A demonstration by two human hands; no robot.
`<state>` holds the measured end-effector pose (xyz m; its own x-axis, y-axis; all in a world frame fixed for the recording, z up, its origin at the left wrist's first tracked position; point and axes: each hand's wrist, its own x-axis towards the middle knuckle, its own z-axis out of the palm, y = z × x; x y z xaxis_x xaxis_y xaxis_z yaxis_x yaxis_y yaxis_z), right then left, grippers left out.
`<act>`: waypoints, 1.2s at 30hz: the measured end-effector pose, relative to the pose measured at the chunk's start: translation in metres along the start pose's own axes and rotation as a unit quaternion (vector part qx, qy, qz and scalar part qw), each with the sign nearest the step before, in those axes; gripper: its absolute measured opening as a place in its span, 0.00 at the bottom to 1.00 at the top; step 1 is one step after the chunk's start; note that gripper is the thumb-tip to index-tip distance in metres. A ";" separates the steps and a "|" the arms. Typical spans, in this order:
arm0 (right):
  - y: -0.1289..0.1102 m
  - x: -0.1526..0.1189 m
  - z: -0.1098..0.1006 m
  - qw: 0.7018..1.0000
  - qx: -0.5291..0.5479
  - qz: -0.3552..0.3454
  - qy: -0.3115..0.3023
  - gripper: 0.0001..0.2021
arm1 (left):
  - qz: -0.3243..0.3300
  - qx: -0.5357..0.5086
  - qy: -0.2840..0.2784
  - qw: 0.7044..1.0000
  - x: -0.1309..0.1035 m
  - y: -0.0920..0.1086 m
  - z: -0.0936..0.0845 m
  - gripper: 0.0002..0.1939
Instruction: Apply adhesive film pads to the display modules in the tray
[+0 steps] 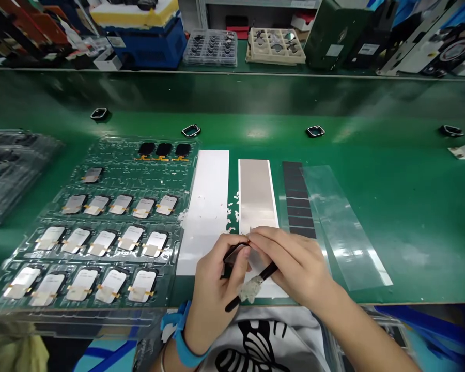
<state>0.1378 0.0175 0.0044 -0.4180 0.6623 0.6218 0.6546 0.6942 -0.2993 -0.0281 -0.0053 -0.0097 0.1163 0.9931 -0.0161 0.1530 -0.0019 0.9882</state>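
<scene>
My left hand [220,274], with a blue band on the wrist, is closed on a small dark-edged watch screen [234,253], gripped between thumb and fingers. My right hand [290,261] is closed around a slim black tool [269,270] with a pale translucent wad [251,289] around its middle. The right fingertips meet the screen's upper edge; what they pinch there is too small to make out. Under both hands lies a strip with a grey-beige face [256,196]. Left of it is a white strip [211,196], with small white scraps [232,214] between them.
A clear tray [112,217] on the left holds rows of silver-backed screens [104,243] and three black ones [163,150]. Black pieces on a strip [299,201] and clear film [349,227] lie right. Several watch cases [191,130] stand along the back, below a shelf [232,72].
</scene>
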 end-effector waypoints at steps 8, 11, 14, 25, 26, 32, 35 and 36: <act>0.002 0.010 -0.009 0.992 0.093 0.083 -0.034 0.07 | 0.039 0.092 -0.001 0.995 0.002 0.008 0.003 0.04; 0.010 0.032 -0.016 0.964 0.187 0.179 -0.063 0.05 | 0.072 0.116 -0.035 0.990 0.002 0.011 0.003 0.05; 0.022 0.057 -0.006 0.944 0.189 0.228 -0.145 0.05 | 0.095 0.118 -0.095 0.984 0.003 0.014 0.003 0.05; 0.037 0.066 0.021 0.919 0.176 0.271 -0.225 0.08 | 0.031 -0.001 -0.067 0.997 -0.001 0.009 0.003 0.03; 0.036 0.064 0.018 0.911 0.202 0.291 -0.213 0.03 | 0.026 -0.022 -0.051 0.998 -0.001 0.008 0.004 0.04; 0.022 0.043 0.001 0.735 0.512 0.400 -0.196 0.15 | -0.030 -0.159 0.007 0.987 -0.003 0.004 0.004 0.06; 0.018 0.036 0.001 0.669 0.581 0.418 -0.200 0.13 | -0.033 -0.168 0.002 0.985 -0.004 0.003 0.004 0.06; 0.017 0.034 0.001 0.657 0.594 0.418 -0.200 0.12 | -0.033 -0.165 0.002 0.986 -0.004 0.004 0.003 0.06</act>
<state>0.1340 0.0526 0.0196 -0.5129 0.8083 -0.2891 -0.0934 -0.3873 -0.9172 -0.0246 -0.0096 -0.0067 0.1134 0.9902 -0.0817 -0.1681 0.1002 0.9807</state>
